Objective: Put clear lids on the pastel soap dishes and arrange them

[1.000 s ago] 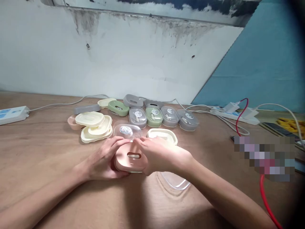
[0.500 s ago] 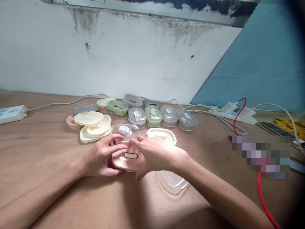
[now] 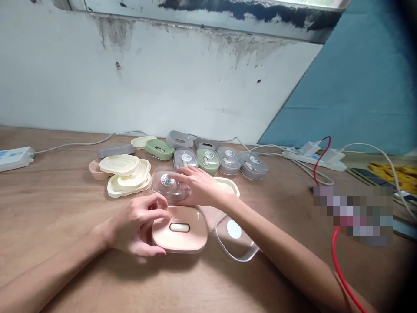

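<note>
A pink oval box (image 3: 190,237) with a slot in its top sits on the table in front of me. My left hand (image 3: 140,226) curves around its left end, fingertips on the top and thumb at the near corner. Just beyond the box lies a clear plastic cover (image 3: 159,182) with a round sticker. My right hand (image 3: 203,187) is over the right part of this cover, fingers stretched across its top; its thumb is largely hidden. Right of the pink box lies another clear cover (image 3: 233,230) with a white round label, partly under my right forearm.
Cream lids (image 3: 120,164) are stacked at the left beside a pink bowl-like part (image 3: 97,169). Several grey boxes (image 3: 230,160) and green ones (image 3: 208,161) line the back. A cream lid (image 3: 230,184) lies behind my right wrist. A power strip (image 3: 329,163) and red cable (image 3: 345,274) are at right.
My right hand has left the pink box and moved away from me onto the clear cover behind it. The pink box sits slightly nearer, my left hand still at its left end.
</note>
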